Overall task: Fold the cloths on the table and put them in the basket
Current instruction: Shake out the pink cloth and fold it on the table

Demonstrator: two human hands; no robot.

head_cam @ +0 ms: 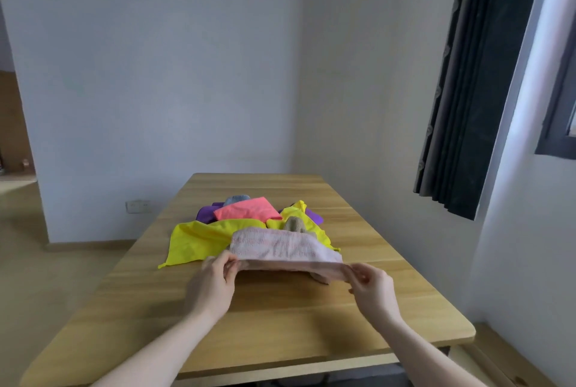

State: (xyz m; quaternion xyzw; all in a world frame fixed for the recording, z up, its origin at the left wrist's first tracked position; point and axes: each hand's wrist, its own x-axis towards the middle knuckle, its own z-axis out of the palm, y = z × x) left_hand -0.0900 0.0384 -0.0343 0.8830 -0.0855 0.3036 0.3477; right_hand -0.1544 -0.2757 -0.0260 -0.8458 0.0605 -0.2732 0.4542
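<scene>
Here, left hand (215, 280) and right hand (372, 285) each keep a pinching grip on a near corner of the pink cloth (280, 246), lifted above the desk (280, 324), before the far cloth pile (243, 215).

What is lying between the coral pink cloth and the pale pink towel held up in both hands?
In the head view, the crumpled yellow cloth and a small beige cloth lie between coral pink cloth and pale pink towel.

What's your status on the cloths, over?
Left hand and right hand each pinch an end of the pink towel, lifted off the table. Other cloths piled behind, unfolded. No basket in view.
</scene>
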